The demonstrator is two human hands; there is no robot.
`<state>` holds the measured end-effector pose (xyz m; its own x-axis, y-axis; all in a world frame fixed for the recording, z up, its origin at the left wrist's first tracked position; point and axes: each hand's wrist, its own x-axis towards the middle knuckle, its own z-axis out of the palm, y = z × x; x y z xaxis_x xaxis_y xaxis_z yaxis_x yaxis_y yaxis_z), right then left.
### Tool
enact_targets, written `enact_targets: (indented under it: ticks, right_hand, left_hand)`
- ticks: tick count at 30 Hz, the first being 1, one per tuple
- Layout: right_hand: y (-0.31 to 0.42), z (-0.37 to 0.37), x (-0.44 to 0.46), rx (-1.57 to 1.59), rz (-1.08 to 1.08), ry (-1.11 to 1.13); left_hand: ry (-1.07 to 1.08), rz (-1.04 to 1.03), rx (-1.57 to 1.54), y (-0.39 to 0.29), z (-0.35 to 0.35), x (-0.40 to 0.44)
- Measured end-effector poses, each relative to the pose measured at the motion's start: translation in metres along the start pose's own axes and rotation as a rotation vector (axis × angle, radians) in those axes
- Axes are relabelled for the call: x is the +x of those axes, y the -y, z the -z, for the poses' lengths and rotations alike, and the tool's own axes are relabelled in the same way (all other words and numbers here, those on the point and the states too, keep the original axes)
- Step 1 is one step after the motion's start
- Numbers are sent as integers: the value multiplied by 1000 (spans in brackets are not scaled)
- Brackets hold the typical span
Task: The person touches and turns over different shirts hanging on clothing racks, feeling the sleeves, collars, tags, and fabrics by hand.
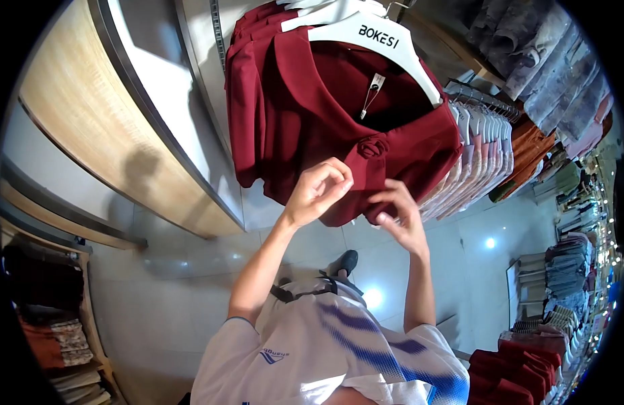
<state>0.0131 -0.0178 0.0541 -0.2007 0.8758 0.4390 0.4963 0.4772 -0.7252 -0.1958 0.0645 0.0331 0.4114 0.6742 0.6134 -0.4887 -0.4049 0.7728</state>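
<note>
A dark red blouse [305,135] with a fabric rose [373,146] at its neckline hangs in front of me on a white hanger [366,35] lettered BOKESI. Inside the neck dangles a small white tag [376,83] on a string. My left hand [319,192] is at the blouse front, just below and left of the rose, with thumb and fingertips pinched together; what they hold, if anything, is hidden. Close to the blouse's lower right part is my right hand [401,217], its thumb and fingers apart and nothing visible in it.
More dark red garments hang behind the blouse. To the right, a rail carries several pale patterned garments [470,165] and an orange one [524,152]. A wood panel [103,115] stands at left. Folded clothes [69,344] fill a lower left shelf. Pale floor tiles [170,290] lie below.
</note>
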Motion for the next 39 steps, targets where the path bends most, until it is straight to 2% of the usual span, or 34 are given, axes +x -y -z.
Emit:
enact_targets:
  ticks: [2, 4, 7, 8, 11, 12, 14, 15, 17, 18, 19, 20, 22, 24, 26, 30, 32, 34, 35, 36, 38, 39]
  right_hand:
    - [-12, -8, 3, 483, -202, -212]
    - [-18, -14, 17, 728, -290, -398]
    - [-21, -26, 33, 780, -294, -461]
    - [-24, -27, 40, 829, -305, -464]
    - [-39, -24, 56, 934, -411, -479]
    - [-37, -26, 63, 921, -383, -519]
    - [-35, -29, 69, 923, -332, -565]
    - [-29, -30, 71, 923, -360, -603]
    - [-51, -25, 66, 926, -366, -561]
    - [-59, -23, 63, 924, -372, -531]
    - [-58, -23, 65, 915, -364, -535]
    - [-59, -23, 65, 918, -365, -535]
    - [-64, -21, 65, 1002, -291, -486]
    - [-64, -20, 68, 1054, -308, -488]
    - [-60, -19, 69, 1058, -334, -512]
    - [-64, -15, 69, 1065, -326, -499]
    - [-71, -13, 68, 1059, -322, -494]
    - [-73, -16, 69, 1061, -319, -477]
    - [-73, -17, 70, 1028, -306, -500]
    - [-74, -18, 71, 994, -292, -524]
    - [-75, -23, 66, 971, -239, -484]
    - [-73, -27, 62, 859, -280, -584]
  left_hand:
    - [20, 18, -10, 2, -4, 0]
    - [51, 24, -13, 7, -6, 1]
    - [122, 26, 91, 3, -12, 2]
    - [198, -43, 221, 4, -11, 3]
    - [248, 1, 215, -5, -9, 0]
    - [240, 3, 223, -5, -4, -3]
    - [-1, 53, -29, -4, 13, -13]
    - [-129, 31, 5, -8, 26, -16]
    - [-516, 19, 270, -3, 62, -26]
    - [-703, -90, 503, 6, 83, -25]
    - [-744, -195, 776, 5, 101, -22]
    - [-753, -111, 979, 4, 114, -23]
    - [-649, -16, 1195, 25, 136, -23]
    - [-625, 152, 1275, 49, 152, -29]
    - [-702, 228, 1073, 66, 165, -33]
    - [-673, 136, 1166, 53, 171, -33]
    - [-611, 270, 835, 47, 176, -36]
    - [-532, 249, 779, 64, 184, -46]
    - [-550, 421, 821, 67, 182, -55]
    - [-554, 377, 832, 84, 187, -70]
    - [-590, 457, 796, 92, 176, -95]
    - [-587, 504, 785, 103, 176, -114]
